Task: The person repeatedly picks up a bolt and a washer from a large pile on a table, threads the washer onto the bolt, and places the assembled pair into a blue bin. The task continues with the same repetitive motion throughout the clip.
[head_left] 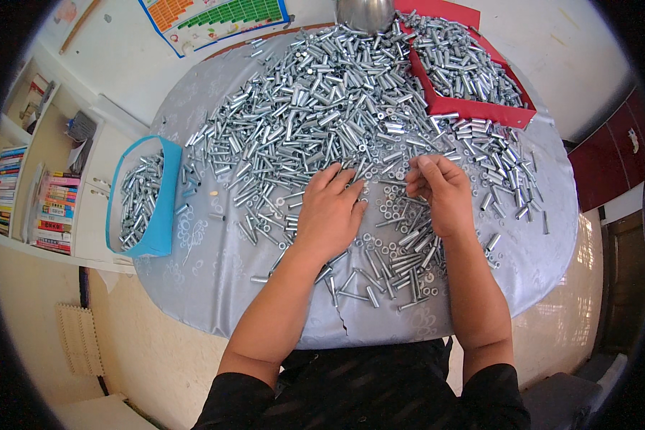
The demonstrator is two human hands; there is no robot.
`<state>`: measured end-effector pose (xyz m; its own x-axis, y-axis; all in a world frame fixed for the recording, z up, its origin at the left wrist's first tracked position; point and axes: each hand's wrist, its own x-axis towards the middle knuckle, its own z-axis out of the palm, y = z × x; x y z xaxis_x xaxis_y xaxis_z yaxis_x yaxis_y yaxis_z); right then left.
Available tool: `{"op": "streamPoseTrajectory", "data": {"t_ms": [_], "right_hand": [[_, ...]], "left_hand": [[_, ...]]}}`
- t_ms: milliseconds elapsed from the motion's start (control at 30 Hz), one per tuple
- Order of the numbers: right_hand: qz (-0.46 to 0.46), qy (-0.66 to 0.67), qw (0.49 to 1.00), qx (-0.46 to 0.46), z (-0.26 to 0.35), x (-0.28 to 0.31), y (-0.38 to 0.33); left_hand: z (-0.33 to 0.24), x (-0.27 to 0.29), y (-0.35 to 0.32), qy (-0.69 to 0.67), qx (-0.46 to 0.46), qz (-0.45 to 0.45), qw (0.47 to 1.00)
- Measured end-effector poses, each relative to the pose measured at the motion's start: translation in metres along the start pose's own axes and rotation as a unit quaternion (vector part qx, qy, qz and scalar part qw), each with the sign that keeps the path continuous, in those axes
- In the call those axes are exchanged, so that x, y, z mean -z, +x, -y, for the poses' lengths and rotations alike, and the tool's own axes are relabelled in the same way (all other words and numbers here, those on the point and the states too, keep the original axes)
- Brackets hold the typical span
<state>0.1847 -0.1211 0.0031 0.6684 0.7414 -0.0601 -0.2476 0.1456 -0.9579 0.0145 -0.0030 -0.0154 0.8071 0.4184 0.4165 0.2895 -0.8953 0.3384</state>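
A big heap of silver metal sleeves and bolts (315, 93) covers much of the table. My left hand (328, 216) lies over the near edge of the heap, fingers spread and pointing away from me, touching the parts there. To its right, my right hand (441, 192) is raised a little, thumb and fingers pinched together; whatever may be between them is too small to make out. Loose nuts and washers (390, 208) lie scattered between the two hands. Closer to me is a smaller group of bolts and sleeves (408, 265).
At the table's left stands a blue box (168, 197) holding metal sleeves. A red box (480, 111) full of similar parts sits at the far right, beside a shiny metal pot (365, 16). A grey patterned cloth (193, 287) covers the round table. Bookshelves (32, 186) line the left.
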Motion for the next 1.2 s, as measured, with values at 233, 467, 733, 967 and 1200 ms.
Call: {"op": "streamPoseTrajectory", "data": {"t_ms": [233, 467, 733, 967, 1200], "right_hand": [[-0.016, 0.002, 1.000, 0.002, 0.002, 0.004, 0.002], [-0.026, -0.030, 0.999, 0.026, 0.004, 0.006, 0.003], [-0.008, -0.447, 0.879, 0.167, 0.008, 0.015, -0.001], [0.042, -0.601, 0.782, 0.161, 0.014, 0.017, -0.004], [0.041, -0.591, 0.788, 0.166, 0.010, 0.018, -0.004]], "left_hand": [[0.005, 0.000, -0.002, -0.094, 0.057, -0.158, 0.981], [-0.007, 0.012, -0.004, -0.162, 0.140, -0.179, 0.960], [-0.007, 0.014, -0.006, -0.132, 0.115, -0.102, 0.979], [-0.007, 0.011, -0.008, -0.094, 0.064, -0.022, 0.993], [-0.005, 0.012, -0.009, -0.119, 0.059, -0.023, 0.991]]}}
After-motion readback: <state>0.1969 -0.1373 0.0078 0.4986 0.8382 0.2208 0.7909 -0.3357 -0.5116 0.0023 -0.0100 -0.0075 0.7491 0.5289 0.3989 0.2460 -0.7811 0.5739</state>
